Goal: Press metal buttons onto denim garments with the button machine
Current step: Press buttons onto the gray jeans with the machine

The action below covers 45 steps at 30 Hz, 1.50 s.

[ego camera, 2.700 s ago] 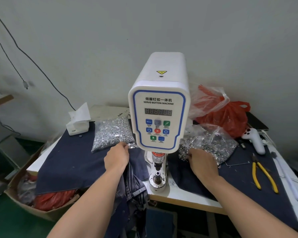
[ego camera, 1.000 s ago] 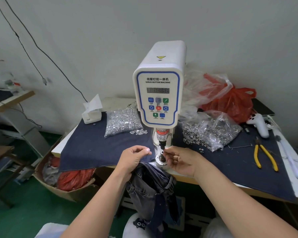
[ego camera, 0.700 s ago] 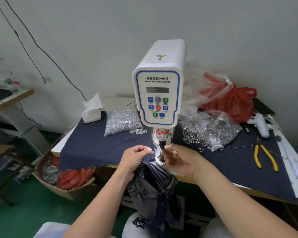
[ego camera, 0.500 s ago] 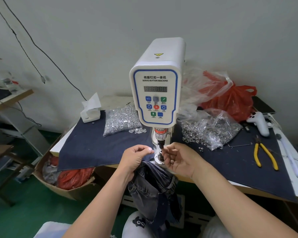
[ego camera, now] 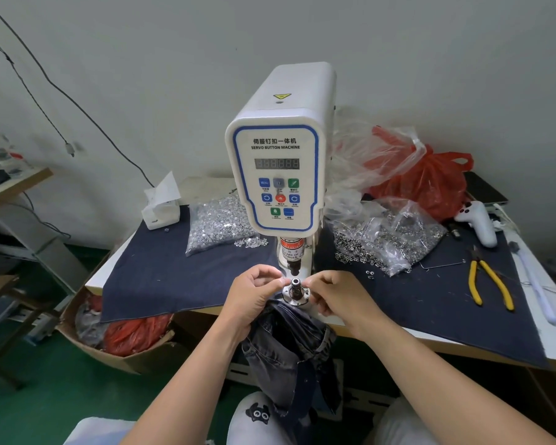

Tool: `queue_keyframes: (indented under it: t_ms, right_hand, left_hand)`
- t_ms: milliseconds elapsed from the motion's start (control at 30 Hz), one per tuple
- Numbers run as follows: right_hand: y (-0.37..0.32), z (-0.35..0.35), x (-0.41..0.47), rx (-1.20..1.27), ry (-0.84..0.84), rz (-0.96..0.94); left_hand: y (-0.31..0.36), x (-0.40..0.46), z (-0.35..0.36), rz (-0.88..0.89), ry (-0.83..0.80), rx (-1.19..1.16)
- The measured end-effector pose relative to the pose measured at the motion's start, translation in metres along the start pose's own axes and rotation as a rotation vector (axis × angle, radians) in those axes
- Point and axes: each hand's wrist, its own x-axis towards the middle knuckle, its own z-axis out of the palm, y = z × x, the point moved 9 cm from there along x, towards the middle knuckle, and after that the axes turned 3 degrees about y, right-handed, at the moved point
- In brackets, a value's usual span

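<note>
Denim garment (ego camera: pixel 289 342) now pinched at its top edge beside the lower die (ego camera: pixel 296 289) at the machine's 6 o'clock, rest hanging off the table edge (ego camera: pixel 398 335) toward the lap; reads as loading not finished, no press yet. Left hand (ego camera: pixel 254 293) at the die's 9 o'clock, fingers curled, gripping denim; right hand (ego camera: pixel 337 295) at 3 o'clock, thumb and forefinger closed at the die, contents too small to tell. Versus 2.7 s back: both hands out of the button bags (ego camera: pixel 217 223) at 10 and 2 o'clock, now flanking the die under the button machine (ego camera: pixel 280 175).
</note>
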Motion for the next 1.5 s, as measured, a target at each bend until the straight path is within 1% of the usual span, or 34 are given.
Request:
queue_keyframes:
  t_ms: [100,200,367,633,1000,1167,1433,1500]
  right_hand:
    - [-0.001,-0.001,0.001,-0.036,0.013,-0.041]
    - [0.001,0.0,0.002,-0.027,0.004,-0.03]
    - [0.005,-0.004,0.005,0.003,0.002,-0.011]
    - [0.013,-0.015,0.004,0.06,0.008,0.039]
    - [0.016,-0.022,0.006,0.054,0.019,0.045]
    - [0.014,-0.022,0.004,0.043,0.025,0.039]
    - [0.007,-0.019,-0.003,-0.034,-0.008,-0.028]
    - [0.006,-0.02,-0.008,-0.117,-0.022,-0.06]
  left_hand:
    - [0.0,-0.002,-0.001,-0.002,-0.027,0.014]
    - [0.002,-0.003,-0.002,0.012,-0.019,0.06]
    - [0.008,-0.003,0.004,0.017,-0.031,0.053]
    - [0.004,0.001,0.014,-0.052,0.007,0.063]
    - [0.021,-0.004,0.015,0.002,-0.057,0.257]
    - [0.031,-0.007,0.014,0.055,-0.049,0.352]
    - [0.03,-0.014,0.012,0.036,-0.039,0.312]
    - [0.029,-0.016,0.008,-0.006,-0.02,0.255]
